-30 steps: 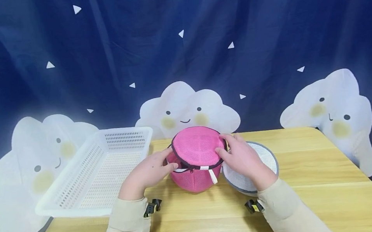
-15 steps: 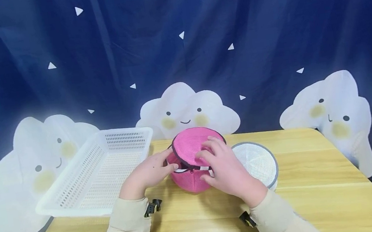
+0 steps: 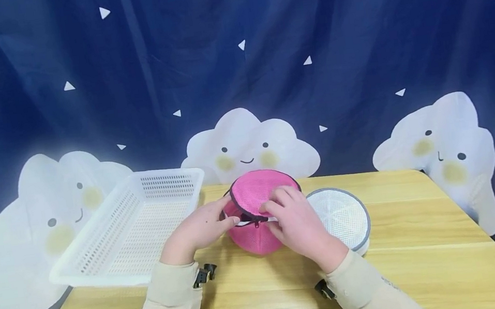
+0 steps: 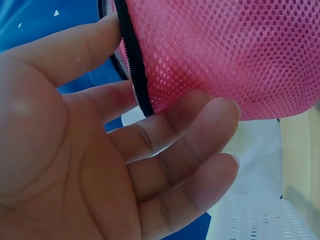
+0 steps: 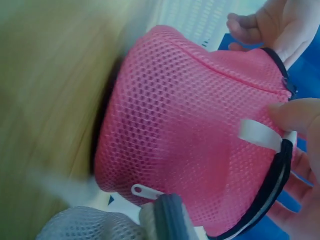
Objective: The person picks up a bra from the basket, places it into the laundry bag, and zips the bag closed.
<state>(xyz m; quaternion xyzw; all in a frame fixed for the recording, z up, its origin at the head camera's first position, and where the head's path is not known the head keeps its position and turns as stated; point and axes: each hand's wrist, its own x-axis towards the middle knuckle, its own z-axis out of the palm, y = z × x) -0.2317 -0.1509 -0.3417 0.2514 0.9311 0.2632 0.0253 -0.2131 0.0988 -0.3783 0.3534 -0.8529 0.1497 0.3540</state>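
A pink mesh laundry bag (image 3: 253,241) with a round lid (image 3: 252,188) and black zipper edging (image 4: 132,55) stands upright on the table. Its edge gapes on the left, where my left hand (image 3: 201,229) pinches the rim between thumb and forefinger. The other left fingers curl below, beside the mesh. My right hand (image 3: 299,223) is at the front rim, thumb against the side near a white fabric loop (image 5: 259,134) and fingers over the lid, gripping the edge. Between the hands the zipper slider (image 3: 257,223) shows at the front.
A white mesh laundry bag (image 3: 342,217) with grey edging stands close on the right, partly behind my right hand. On the left is a white perforated plastic basket (image 3: 100,284). The wooden table (image 3: 434,255) ends at a blue curtain (image 3: 349,68) with cloud prints.
My right hand has come left and toward me, from the lid's right edge to its front rim by the loop. My left hand keeps its grip in place.
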